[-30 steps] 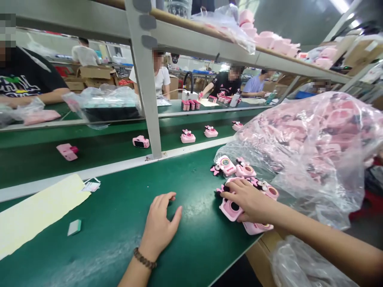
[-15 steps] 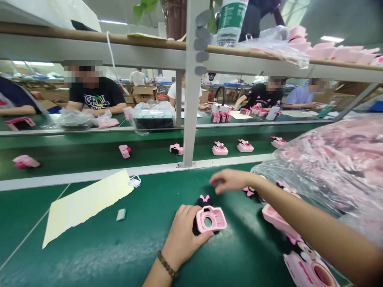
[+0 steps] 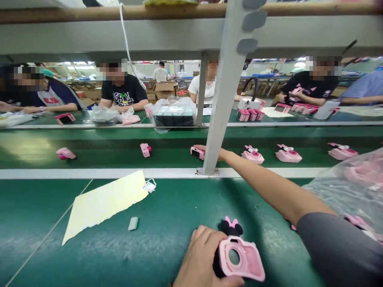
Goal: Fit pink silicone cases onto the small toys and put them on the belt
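Note:
My left hand grips a pink camera-shaped case near the front of the green table, thumb below and fingers along its left side. The case's hollow inside with a round lens hole faces me, and black mouse ears with a pink bow stick out at its top. My right hand reaches across to the belt behind the grey post. Its fingertips lie closed over the top of a pink toy camera with a dark screen; the post hides the middle of this hand.
The grey post stands on a white rail. More pink toy cameras sit along the belt. A yellow sheet and a small green-and-white block lie left. A clear plastic bag bulges at right. Co-workers sit opposite.
My right hand has moved from above the table forward to the pink toy camera on the belt. My left hand keeps hold of the pink case. The view has shifted left.

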The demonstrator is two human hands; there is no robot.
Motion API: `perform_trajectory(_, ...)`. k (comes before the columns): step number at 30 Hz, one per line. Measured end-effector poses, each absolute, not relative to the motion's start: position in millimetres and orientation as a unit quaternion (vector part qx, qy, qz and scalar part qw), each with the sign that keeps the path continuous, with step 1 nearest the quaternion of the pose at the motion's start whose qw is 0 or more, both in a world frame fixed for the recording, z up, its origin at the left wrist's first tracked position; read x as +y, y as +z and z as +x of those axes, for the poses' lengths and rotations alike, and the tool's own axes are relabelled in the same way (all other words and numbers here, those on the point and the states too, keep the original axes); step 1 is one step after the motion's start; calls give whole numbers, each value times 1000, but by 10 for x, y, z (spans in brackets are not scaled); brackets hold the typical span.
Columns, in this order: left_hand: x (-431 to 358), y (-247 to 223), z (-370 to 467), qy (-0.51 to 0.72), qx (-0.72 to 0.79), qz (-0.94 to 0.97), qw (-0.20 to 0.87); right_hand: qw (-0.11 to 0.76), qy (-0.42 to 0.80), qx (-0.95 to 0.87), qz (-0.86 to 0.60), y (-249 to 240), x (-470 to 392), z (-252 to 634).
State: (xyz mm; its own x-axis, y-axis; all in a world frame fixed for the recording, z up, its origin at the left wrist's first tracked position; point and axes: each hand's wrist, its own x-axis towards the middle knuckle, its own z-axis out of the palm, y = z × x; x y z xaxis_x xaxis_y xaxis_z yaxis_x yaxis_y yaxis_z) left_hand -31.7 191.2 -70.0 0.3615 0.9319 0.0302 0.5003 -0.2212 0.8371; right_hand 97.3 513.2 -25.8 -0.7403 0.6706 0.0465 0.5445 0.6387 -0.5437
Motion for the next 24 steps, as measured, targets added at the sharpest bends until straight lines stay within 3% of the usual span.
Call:
perform_trajectory(6, 1873, -606, -345, 282, 485, 734, 382, 76, 191, -872, -444, -116, 4905, 1328)
perform_trajectory(11, 1839, -570, -367, 267, 468, 760, 363, -19, 158, -836, -526, 431, 3858, 2140)
perform_trajectory(14, 1824, -567, -351, 272, 469, 767, 343, -39, 328, -828, -452, 622, 2932, 2328)
perform_trajectory(18, 1806, -568, -334, 281, 468, 776, 317, 77, 619, -681, -384, 394, 2081, 2167)
perform_trajectory(21, 1803, -585, -349, 287, 458, 781, 313, 118, 680, -613, -385, 162, 1939, 2028)
perform_trajectory(24, 1807, -597, -381, 290, 448, 782, 323, 74, 690, -617, -371, 105, 2045, 2004)
